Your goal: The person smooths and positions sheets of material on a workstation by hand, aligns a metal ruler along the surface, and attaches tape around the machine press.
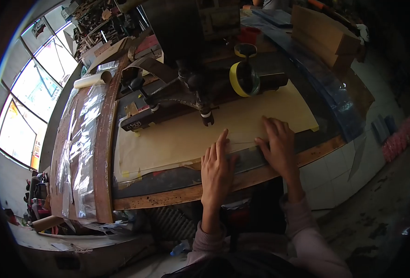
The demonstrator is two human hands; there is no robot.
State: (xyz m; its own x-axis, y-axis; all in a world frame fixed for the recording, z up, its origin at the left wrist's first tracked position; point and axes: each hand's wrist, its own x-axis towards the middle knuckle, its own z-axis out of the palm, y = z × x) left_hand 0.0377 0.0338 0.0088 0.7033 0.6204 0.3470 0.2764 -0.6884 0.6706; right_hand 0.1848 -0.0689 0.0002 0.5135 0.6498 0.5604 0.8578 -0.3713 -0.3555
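Note:
My left hand (215, 173) rests at the front edge of a long pale sheet (168, 148), its fingers pointing away from me and slightly apart. To the right, my right hand (279, 143) is over the same sheet, fingers bent and thumb spread from them. Between the hands a thin pale edge or strip shows, too faint to make out. Just beyond the fingertips hangs the dark metal head (206, 116) of a machine. A dark bar (142, 121) lies along the sheet's far side. Yellow tape bits mark the sheet's corners.
A yellow tape roll (238, 79) hangs on the machine. Plastic-covered board (86, 157) lies left, with a paper roll (92, 79) on it. A cardboard box (323, 39) stands back right. The table's wooden edge (158, 198) runs along the front.

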